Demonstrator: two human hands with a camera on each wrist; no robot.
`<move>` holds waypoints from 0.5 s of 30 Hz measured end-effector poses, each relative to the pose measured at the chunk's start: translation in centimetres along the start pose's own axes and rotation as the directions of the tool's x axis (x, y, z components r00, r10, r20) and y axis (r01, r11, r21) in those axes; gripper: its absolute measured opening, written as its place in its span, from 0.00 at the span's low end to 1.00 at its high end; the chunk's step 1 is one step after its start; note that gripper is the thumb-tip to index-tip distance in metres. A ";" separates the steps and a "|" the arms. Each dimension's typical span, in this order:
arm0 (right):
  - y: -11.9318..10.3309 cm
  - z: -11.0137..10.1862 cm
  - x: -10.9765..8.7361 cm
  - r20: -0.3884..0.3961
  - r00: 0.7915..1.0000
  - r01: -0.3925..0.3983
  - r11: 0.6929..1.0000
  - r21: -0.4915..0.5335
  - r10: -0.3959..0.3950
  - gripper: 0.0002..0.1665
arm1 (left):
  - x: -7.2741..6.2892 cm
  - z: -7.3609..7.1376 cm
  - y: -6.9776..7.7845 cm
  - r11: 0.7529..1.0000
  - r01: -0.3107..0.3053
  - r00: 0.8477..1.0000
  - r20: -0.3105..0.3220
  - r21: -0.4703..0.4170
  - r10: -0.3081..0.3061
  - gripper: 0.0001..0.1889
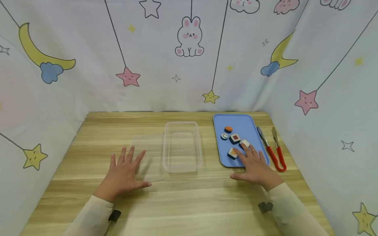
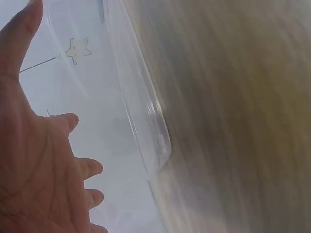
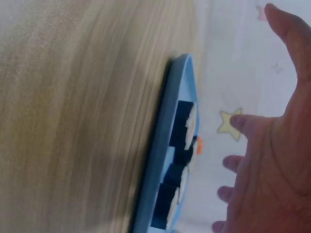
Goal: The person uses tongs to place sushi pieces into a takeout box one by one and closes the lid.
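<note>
My left hand (image 1: 122, 173) is spread above the wooden table beside a thin clear plastic lid (image 1: 153, 154), holding nothing. Right of the lid stands a clear plastic box (image 1: 182, 169) without a cover. My right hand (image 1: 255, 167), fingers also spread, hovers over the near end of a blue tray (image 1: 242, 123). Several sushi pieces lie on that tray: an orange-topped one (image 1: 228, 129), a small round roll (image 1: 224, 136), a red-centred roll (image 1: 235, 138), a yellow-centred one (image 1: 232, 153) and a white one (image 1: 244, 143), partly hidden by my fingers.
Tongs with red handles (image 1: 272, 157) lie to the right of the tray, their tips pointing away. A white curtain (image 1: 159, 95) printed with stars and moons encloses the table (image 1: 189, 209) at the back and both sides.
</note>
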State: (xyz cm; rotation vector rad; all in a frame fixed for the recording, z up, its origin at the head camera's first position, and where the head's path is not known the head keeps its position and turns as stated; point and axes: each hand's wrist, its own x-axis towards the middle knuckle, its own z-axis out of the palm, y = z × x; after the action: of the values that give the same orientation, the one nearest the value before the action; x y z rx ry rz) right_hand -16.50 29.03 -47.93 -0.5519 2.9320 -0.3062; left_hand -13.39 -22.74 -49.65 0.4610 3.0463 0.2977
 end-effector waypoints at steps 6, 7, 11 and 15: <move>1.7 -0.1 0.2 -0.204 0.978 -0.041 0.999 0.034 0.047 0.54 | 0.7 0.1 0.9 0.958 -0.048 0.996 -0.091 -0.284 0.023 0.47; 2.3 -0.3 0.3 -0.245 0.965 -0.076 0.995 0.070 0.091 0.51 | 1.0 0.1 1.3 0.928 -0.061 0.993 -0.118 -0.366 0.019 0.44; 5.6 -0.9 0.8 -0.341 0.882 -0.259 0.940 0.223 0.324 0.43 | 2.8 0.2 3.8 0.752 -0.075 0.985 -0.168 -0.655 -0.048 0.37; 9.2 -0.5 1.1 -0.322 0.797 -0.434 0.856 0.282 0.511 0.44 | 4.6 1.2 5.8 0.589 -0.005 0.981 -0.117 -0.808 -0.153 0.34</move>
State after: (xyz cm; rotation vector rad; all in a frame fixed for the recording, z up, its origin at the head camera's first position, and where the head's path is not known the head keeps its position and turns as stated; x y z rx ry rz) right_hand -20.80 37.11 -49.61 0.3251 3.2147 -0.6942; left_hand -16.02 -15.72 -49.78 0.2255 2.6212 1.6952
